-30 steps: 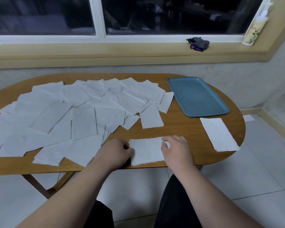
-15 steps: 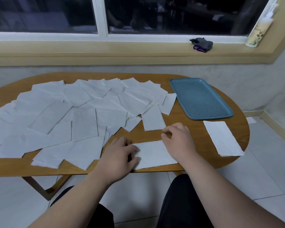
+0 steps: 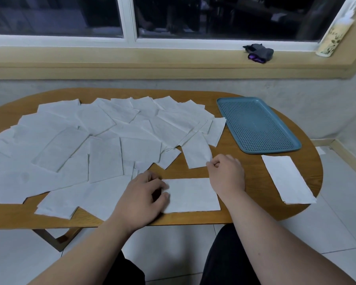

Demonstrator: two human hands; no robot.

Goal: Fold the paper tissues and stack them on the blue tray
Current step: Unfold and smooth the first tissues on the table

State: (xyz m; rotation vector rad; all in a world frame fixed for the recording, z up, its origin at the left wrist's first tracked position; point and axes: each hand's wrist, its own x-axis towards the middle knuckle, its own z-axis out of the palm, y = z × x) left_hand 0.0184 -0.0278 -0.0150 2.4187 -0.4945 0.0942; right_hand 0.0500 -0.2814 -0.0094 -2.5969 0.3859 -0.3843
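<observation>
A folded white tissue (image 3: 193, 195) lies flat at the table's near edge. My left hand (image 3: 142, 196) rests on its left end with loosely curled fingers. My right hand (image 3: 226, 173) is just past the tissue's far right corner and pinches the near right corner of a flat unfolded tissue (image 3: 196, 152). Several more unfolded tissues (image 3: 95, 140) overlap across the left and middle of the table. The blue perforated tray (image 3: 255, 124) sits at the far right with nothing on it. Another folded tissue (image 3: 287, 178) lies in front of the tray.
The oval wooden table (image 3: 251, 210) ends close to my body, with tiled floor beyond its right end. On the window sill behind lie a dark cloth bundle (image 3: 259, 52) and a pale bottle (image 3: 333, 38).
My right hand left the folded tissue and moved away from me to the corner of the unfolded tissue. My left hand went from pinching the folded tissue's end to resting on it.
</observation>
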